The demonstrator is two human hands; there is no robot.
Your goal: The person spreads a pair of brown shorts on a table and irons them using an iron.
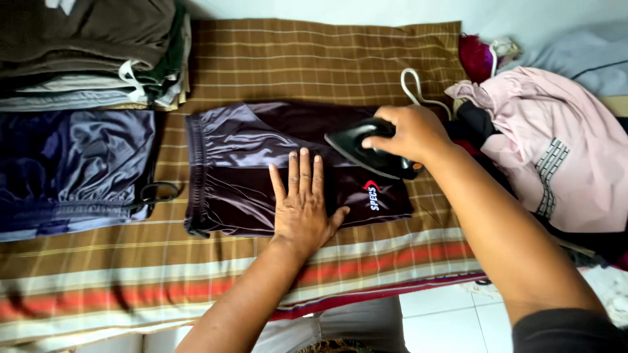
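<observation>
Across the whole surface lies a woven checked cloth (340,62) in brown and tan, with red, cream and dark stripes along its near edge. At the right edge a heap of unfolded clothes is topped by a soft pink garment (556,144) with a small grey-striped patch. At the left sits glossy navy fabric (72,167), folded flat and creased, and above it a stack of folded clothes (91,52) in brown, green and pale grey. In the middle, spread flat on the checked cloth, are dark maroon shorts (229,170) of shiny, satin-like material, with a gathered elastic waistband at the left and a small red-and-white logo near the right hem. The left hand (302,206) rests open, palm down and fingers spread, pressing on the shorts. The right hand (409,134) is closed around the handle of a black iron (356,147), its pointed sole lying on the shorts' upper right part, tip toward the left
</observation>
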